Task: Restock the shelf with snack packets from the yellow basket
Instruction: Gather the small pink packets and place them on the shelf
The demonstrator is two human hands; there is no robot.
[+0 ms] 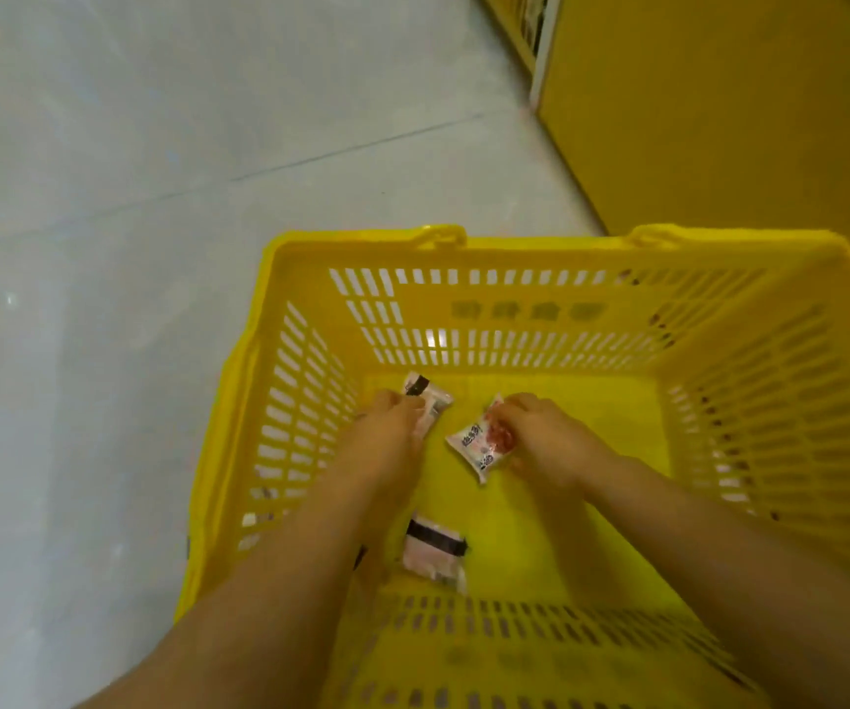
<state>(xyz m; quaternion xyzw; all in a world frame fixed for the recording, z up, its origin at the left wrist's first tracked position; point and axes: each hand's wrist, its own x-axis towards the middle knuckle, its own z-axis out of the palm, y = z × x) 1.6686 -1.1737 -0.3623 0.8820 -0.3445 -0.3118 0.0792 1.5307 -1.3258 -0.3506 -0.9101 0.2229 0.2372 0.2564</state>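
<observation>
Inside the yellow basket (540, 245), on its smooth solid floor, lie three small glossy plastic packets. The black-banded packet (422, 390) sits by the basket's far-left corner with its banded end aimed at the far wall. The left hand (387, 434) has its fingers curled round the packet's near end. At the middle of the basket floor, the white-and-red packet (476, 445) lies cornerwise to the walls, one corner toward the far wall. The right hand (540, 434) has its fingers clamped on the packet's right edge. A third packet (433, 552), crossed by two black bands, lies close to the near wall with its long axis roughly near-to-far. The basket's right half is bare floor. Its walls are slotted plastic lattice. It stands on a pale tiled floor (157, 145), with a yellow shelf unit (719, 120) just beyond its far-right corner.
</observation>
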